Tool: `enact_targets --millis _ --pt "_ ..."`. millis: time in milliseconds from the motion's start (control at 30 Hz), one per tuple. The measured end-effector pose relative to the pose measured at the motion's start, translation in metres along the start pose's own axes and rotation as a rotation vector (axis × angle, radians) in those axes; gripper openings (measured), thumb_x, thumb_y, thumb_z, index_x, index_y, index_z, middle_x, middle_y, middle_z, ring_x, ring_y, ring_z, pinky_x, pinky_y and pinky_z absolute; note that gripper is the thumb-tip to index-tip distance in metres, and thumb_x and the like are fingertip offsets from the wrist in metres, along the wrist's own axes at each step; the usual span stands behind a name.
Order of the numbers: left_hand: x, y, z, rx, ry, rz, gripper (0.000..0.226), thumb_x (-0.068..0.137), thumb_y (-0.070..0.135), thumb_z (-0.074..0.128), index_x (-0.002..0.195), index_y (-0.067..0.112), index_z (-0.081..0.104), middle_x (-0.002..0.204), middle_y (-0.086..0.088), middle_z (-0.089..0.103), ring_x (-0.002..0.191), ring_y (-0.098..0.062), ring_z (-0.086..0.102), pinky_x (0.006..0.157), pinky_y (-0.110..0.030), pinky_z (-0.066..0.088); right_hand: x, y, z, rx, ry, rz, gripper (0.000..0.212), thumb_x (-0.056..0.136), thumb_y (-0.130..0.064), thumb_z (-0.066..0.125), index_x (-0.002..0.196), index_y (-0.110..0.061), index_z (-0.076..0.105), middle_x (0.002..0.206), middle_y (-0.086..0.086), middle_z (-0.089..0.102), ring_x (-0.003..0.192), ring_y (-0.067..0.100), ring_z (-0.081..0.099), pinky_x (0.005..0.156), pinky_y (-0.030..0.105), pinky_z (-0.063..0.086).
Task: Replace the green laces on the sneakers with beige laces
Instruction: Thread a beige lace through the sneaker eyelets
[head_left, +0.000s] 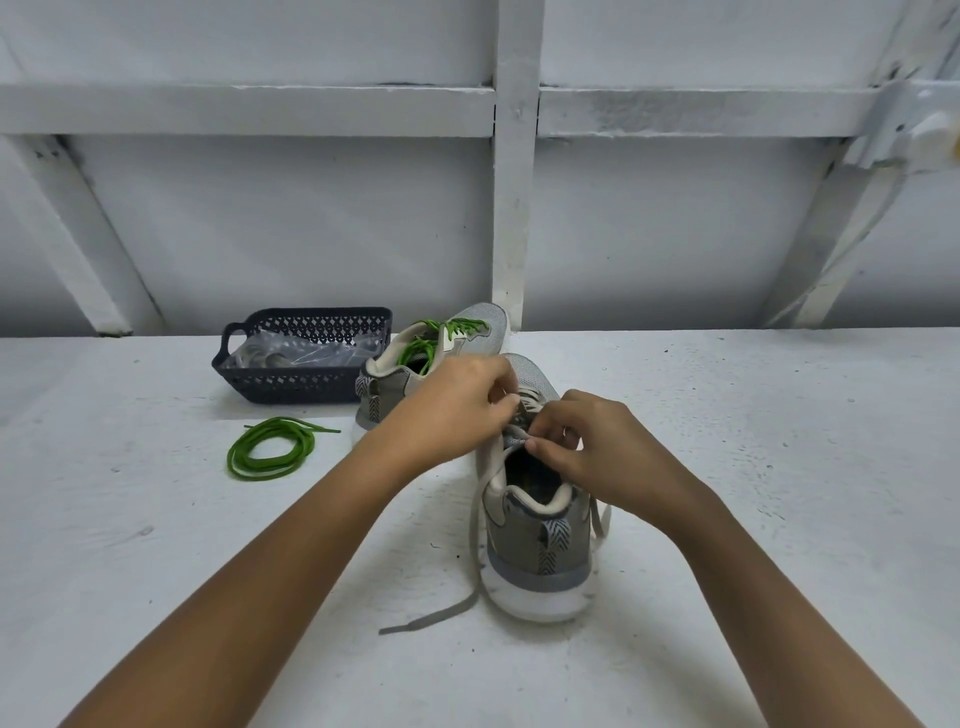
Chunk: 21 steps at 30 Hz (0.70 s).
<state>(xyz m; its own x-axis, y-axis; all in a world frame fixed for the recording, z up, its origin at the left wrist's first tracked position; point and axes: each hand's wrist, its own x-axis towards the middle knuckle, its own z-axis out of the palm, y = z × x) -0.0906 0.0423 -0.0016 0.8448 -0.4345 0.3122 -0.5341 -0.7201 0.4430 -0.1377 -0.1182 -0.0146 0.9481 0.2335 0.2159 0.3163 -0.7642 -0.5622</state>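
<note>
As the left hand (457, 402) and right hand (592, 452) pinch the beige lace (473, 522) with curled fingers (545, 446), probably to thread the top eyelets of the near sneaker (540, 545) in the middle of the tabletop (779, 467), the coiled green lace (232, 458) lies toward its left edge. The far sneaker (485, 325) is laced green.

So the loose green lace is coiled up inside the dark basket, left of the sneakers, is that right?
Not inside. The head view shows the loose green lace coiled on the white table in front of the dark basket, left of the sneakers.
</note>
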Motion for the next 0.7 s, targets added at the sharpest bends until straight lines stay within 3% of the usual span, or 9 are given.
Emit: enact_targets --millis 100,200,333,400,567,700 --pt "0.000 0.002 -0.002 -0.019 -0.049 -0.039 0.018 0.091 0.020 0.056 0.101 0.012 0.069 0.094 -0.001 0.067 0.090 -0.014 0.060 0.079 -0.027 0.046 0.000 -0.001 0.000 0.000 0.011 0.002 0.010 0.087 -0.025 0.065 0.084 -0.016 0.068 0.073 -0.012 0.046 0.068 0.001 0.049 0.063 0.011 0.037" --pt "0.001 0.000 0.000 -0.098 -0.066 -0.122 0.010 0.090 0.016 0.056 0.093 0.013 0.065 0.083 0.003 0.062 0.082 -0.012 0.056 0.069 -0.024 0.042 0.000 -0.001 -0.001 0.006 0.021 0.013 0.013 0.087 -0.027 0.065 0.086 -0.015 0.069 0.072 -0.012 0.047 0.068 0.001 0.048 0.062 0.012 0.036" --pt "0.004 -0.010 0.005 -0.636 -0.204 -0.367 0.018 0.088 0.006 0.060 0.073 0.013 0.055 0.076 -0.004 0.054 0.080 -0.019 0.051 0.070 -0.029 0.043 -0.003 -0.001 -0.002 0.063 0.026 0.027 0.010 0.087 -0.027 0.065 0.079 -0.022 0.063 0.072 -0.011 0.053 0.072 0.006 0.051 0.066 0.020 0.039" --pt "0.005 -0.015 0.007 -0.806 -0.253 -0.426 0.019 0.089 0.012 0.062 0.071 0.014 0.055 0.077 -0.006 0.052 0.080 -0.018 0.048 0.074 -0.028 0.041 -0.004 0.000 -0.003 0.085 0.016 0.035 0.010 0.087 -0.027 0.065 0.078 -0.023 0.063 0.073 -0.010 0.055 0.074 0.007 0.052 0.066 0.020 0.039" --pt "0.008 -0.025 0.009 -0.991 -0.288 -0.498 0.022 0.093 0.015 0.056 0.071 0.013 0.059 0.070 -0.002 0.053 0.067 -0.010 0.049 0.069 -0.022 0.042 -0.005 -0.001 -0.005 0.117 0.001 0.054 0.013 0.087 -0.025 0.064 0.075 -0.026 0.060 0.074 -0.010 0.056 0.074 0.007 0.053 0.064 0.015 0.038" --pt "0.007 -0.032 0.013 -1.077 -0.298 -0.560 0.014 0.092 0.012 0.056 0.080 0.008 0.060 0.077 -0.005 0.055 0.072 -0.013 0.050 0.072 -0.024 0.042 -0.007 0.002 -0.009 0.212 -0.062 0.096 0.013 0.087 -0.018 0.061 0.074 -0.019 0.061 0.075 0.000 0.061 0.067 0.010 0.055 0.061 0.016 0.042"
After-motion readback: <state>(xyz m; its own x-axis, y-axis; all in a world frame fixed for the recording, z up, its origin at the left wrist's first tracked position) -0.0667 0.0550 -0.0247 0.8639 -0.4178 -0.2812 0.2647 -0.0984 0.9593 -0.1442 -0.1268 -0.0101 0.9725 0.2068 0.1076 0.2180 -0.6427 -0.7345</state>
